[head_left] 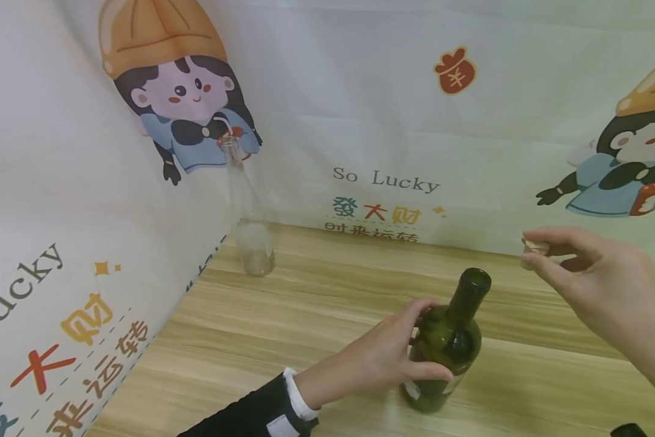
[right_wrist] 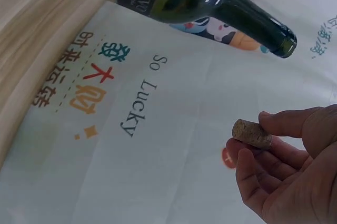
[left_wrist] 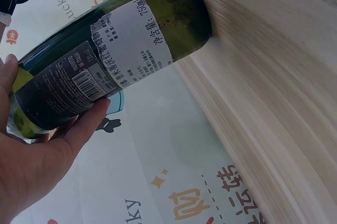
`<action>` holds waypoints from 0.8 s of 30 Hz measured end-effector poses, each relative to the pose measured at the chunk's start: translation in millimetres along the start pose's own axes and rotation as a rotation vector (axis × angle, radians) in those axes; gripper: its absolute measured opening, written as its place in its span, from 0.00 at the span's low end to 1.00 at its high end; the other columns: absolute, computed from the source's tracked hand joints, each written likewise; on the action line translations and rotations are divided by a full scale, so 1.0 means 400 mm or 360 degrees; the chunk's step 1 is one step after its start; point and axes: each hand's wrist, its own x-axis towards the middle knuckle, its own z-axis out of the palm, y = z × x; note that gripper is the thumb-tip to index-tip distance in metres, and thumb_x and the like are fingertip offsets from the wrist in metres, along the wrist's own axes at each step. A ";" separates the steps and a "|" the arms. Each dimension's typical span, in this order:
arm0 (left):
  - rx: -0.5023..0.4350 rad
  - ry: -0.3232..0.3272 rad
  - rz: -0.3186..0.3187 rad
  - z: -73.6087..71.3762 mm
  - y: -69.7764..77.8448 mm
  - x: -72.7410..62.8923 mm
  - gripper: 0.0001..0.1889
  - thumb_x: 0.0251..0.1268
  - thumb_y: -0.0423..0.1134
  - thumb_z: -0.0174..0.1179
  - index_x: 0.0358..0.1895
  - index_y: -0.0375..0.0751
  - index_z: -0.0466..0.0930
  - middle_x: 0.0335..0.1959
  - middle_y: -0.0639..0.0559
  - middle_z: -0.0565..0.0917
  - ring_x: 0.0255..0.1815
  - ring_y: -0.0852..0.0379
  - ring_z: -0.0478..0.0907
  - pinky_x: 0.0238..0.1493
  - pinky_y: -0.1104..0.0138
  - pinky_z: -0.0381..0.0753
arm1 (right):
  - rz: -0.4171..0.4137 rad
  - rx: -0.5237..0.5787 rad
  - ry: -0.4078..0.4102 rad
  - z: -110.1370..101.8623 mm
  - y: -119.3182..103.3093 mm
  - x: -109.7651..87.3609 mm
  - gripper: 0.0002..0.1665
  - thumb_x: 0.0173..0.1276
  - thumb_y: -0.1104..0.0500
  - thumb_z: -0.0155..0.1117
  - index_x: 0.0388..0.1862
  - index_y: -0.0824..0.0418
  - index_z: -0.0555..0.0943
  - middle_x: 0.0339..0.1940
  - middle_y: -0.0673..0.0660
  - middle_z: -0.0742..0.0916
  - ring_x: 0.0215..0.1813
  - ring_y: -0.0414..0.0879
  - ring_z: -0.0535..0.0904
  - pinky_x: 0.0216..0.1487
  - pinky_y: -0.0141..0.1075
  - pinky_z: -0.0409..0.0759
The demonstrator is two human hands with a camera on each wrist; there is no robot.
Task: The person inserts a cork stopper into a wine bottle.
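A dark green wine bottle (head_left: 448,340) stands on the wooden table, its mouth uncovered. My left hand (head_left: 379,352) grips it round the upper body, thumb across the front. In the left wrist view the bottle (left_wrist: 134,37) shows a white label and a dark one with a barcode. To the right of the bottle and higher than its mouth, my right hand (head_left: 606,279) pinches a cork (head_left: 535,246) between thumb and fingers. The right wrist view shows the cork (right_wrist: 251,133) whole, apart from the bottle's neck (right_wrist: 255,21).
A clear glass bottle (head_left: 255,243) stands at the back left corner of the wooden table (head_left: 305,291). Printed cloth (head_left: 294,73) rises behind and along the left side. A dark object (head_left: 627,430) shows partly at the bottom right edge.
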 end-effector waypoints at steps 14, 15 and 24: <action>-0.0063 -0.0011 0.0020 0.000 -0.007 0.005 0.43 0.49 0.60 0.66 0.67 0.60 0.52 0.58 0.60 0.71 0.57 0.68 0.71 0.53 0.75 0.76 | -0.0239 0.0131 0.0103 -0.020 -0.133 -0.009 0.16 0.56 0.57 0.73 0.45 0.45 0.84 0.36 0.37 0.86 0.30 0.20 0.76 0.19 0.23 0.69; -0.0061 -0.0011 0.0026 0.001 -0.007 0.005 0.43 0.49 0.60 0.66 0.67 0.60 0.52 0.58 0.60 0.71 0.57 0.68 0.71 0.53 0.75 0.76 | -0.0252 0.0130 0.0106 -0.020 -0.138 -0.008 0.16 0.57 0.57 0.73 0.45 0.45 0.84 0.36 0.33 0.85 0.30 0.21 0.76 0.19 0.23 0.69; -0.0046 -0.0007 0.0041 0.003 -0.008 0.006 0.44 0.49 0.59 0.67 0.67 0.59 0.51 0.57 0.60 0.71 0.56 0.68 0.71 0.52 0.75 0.76 | -0.0311 0.0153 0.0067 -0.019 -0.160 -0.013 0.16 0.56 0.57 0.73 0.43 0.41 0.83 0.35 0.37 0.86 0.30 0.24 0.78 0.19 0.23 0.72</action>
